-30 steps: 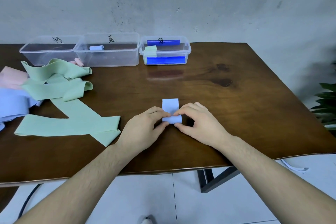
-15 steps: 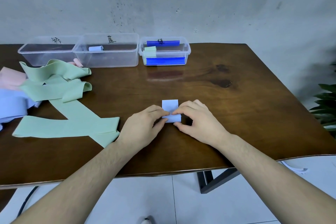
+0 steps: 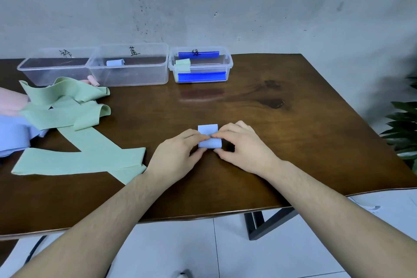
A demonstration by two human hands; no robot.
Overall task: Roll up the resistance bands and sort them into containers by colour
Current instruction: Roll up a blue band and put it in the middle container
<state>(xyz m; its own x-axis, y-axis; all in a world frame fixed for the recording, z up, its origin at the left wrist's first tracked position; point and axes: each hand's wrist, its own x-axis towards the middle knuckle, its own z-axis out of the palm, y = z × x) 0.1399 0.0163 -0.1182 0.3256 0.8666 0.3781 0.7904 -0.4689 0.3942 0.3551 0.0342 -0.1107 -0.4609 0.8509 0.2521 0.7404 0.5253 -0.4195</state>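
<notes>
Rolling: both hands are winding a pale blue band [image 3: 209, 137] into a small roll near the front middle of the brown counter [image 3: 282, 142].
Left hand: the left hand [image 3: 173, 156] is pinching the roll's left end, fingers curled over the top, thumb tucked below.
Right hand: the right hand [image 3: 243, 149] is gripping the right end the same way, fingertips meeting the left hand's.
Band: only a short flat tail is showing beyond the fingers, so the roll is probably almost finishing.
Doing it well: both hands should be turning evenly, keeping the edges lining up and the tail lying flat, then holding tight so it is not springing open.
Boxes: three clear boxes are standing at the back; the middle box [image 3: 128, 74] is holding one blue roll, likely this one's home.
Waiting: green bands [image 3: 74, 142] are lying loose on the left, well apart.
</notes>
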